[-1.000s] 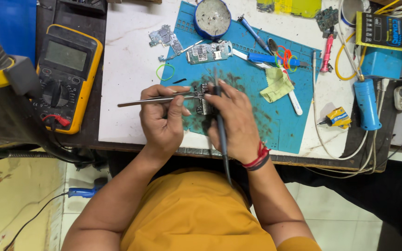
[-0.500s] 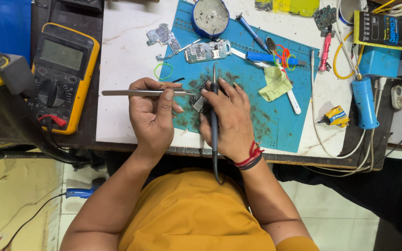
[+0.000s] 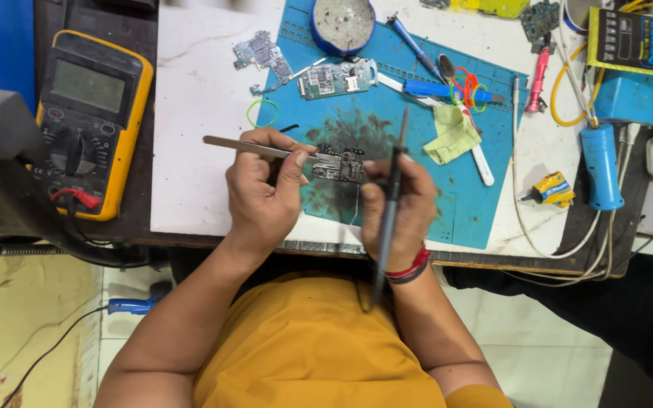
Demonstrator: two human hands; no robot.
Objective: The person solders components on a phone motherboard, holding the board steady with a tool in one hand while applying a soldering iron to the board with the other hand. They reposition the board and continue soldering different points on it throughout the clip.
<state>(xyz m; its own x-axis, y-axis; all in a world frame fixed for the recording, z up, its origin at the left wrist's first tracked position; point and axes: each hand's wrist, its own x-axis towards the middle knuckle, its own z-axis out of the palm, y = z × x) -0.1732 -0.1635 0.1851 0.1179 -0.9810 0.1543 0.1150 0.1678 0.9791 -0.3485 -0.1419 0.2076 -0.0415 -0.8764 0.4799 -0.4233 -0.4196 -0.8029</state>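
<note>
My left hand (image 3: 262,193) grips metal tweezers (image 3: 255,148) whose tips rest on a small dark circuit board (image 3: 341,162). The board lies on a stained blue work mat (image 3: 462,204). My right hand (image 3: 398,208) holds a dark pen-shaped soldering iron (image 3: 391,204); its tip is at the board's right edge and its cord runs down toward my body.
A yellow multimeter (image 3: 88,121) lies at the left. On the mat are other circuit boards (image 3: 334,78), a round tin (image 3: 343,23), a blue-handled tool (image 3: 436,91), a yellow-green cloth (image 3: 453,134). At the right are a blue cylindrical tool (image 3: 601,166) and cables.
Both hands with the tweezers, iron and board have stayed together on the mat. The iron now stands more upright in my right hand.
</note>
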